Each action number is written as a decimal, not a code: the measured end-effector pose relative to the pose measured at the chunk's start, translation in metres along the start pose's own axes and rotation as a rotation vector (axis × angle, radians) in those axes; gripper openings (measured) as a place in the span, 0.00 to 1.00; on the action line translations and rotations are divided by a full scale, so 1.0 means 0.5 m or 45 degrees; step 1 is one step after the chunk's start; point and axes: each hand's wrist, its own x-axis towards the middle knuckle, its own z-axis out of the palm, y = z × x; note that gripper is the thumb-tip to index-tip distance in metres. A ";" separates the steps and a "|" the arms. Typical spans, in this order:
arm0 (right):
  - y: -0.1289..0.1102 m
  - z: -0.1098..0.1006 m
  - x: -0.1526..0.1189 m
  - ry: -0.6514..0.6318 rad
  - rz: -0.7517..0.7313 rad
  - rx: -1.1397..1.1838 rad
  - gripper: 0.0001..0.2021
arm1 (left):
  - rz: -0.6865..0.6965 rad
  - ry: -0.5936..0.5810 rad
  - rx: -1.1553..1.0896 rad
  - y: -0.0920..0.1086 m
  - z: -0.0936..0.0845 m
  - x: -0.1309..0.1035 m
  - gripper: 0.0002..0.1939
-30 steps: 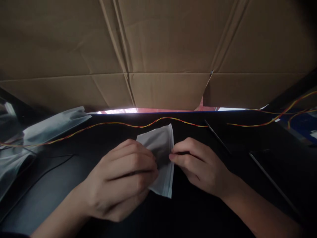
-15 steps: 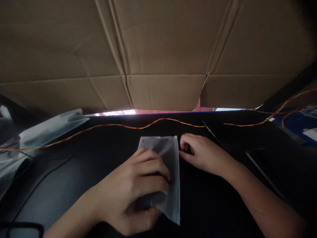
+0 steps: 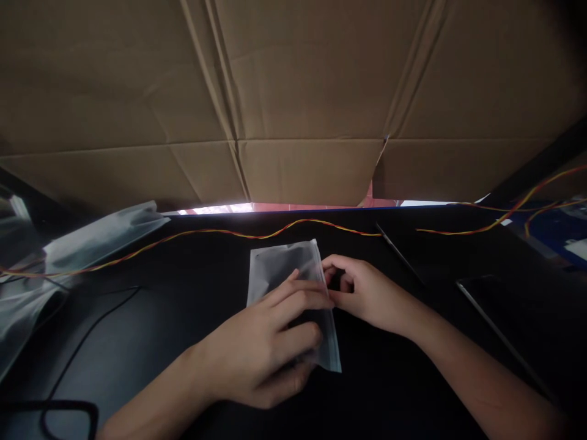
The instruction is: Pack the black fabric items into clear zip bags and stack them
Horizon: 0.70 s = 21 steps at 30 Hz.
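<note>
A translucent zip bag point(image 3: 279, 266) is tilted above the black tabletop, its zip edge on the right. My left hand point(image 3: 270, 342) lies across the bag's lower part, fingers curled over it and thumb below, gripping it. At the zip edge, my right hand point(image 3: 358, 287) has thumb and forefinger pinched on the bag's side; the left fingertips come close to them. What the bag holds, if anything, cannot be made out, and its lower left is hidden behind my left hand.
More translucent bags point(image 3: 105, 235) lie at the left. A red and yellow twisted wire point(image 3: 220, 231) runs along the back of the black table point(image 3: 183, 299). Dark flat panels point(image 3: 509, 318) lie at the right. Brown cardboard point(image 3: 302, 79) stands behind. A thin black cable point(image 3: 87, 333) curves at the left.
The bag has turned and its lower end has risen. My left hand has moved right and up across it. My right hand has come in to the zip edge.
</note>
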 end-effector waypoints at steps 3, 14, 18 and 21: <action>-0.004 0.022 -0.006 0.062 -0.020 -0.109 0.12 | 0.066 -0.021 0.003 0.007 -0.002 0.000 0.09; 0.002 0.033 -0.004 -0.136 0.005 0.529 0.17 | -0.315 -0.183 0.186 0.037 0.020 -0.024 0.52; -0.009 -0.019 0.002 0.055 0.054 0.302 0.22 | -0.413 -0.251 0.337 0.029 0.000 -0.102 0.52; -0.008 -0.050 -0.001 0.167 0.022 0.061 0.15 | -0.424 -0.272 0.419 0.025 -0.036 -0.201 0.46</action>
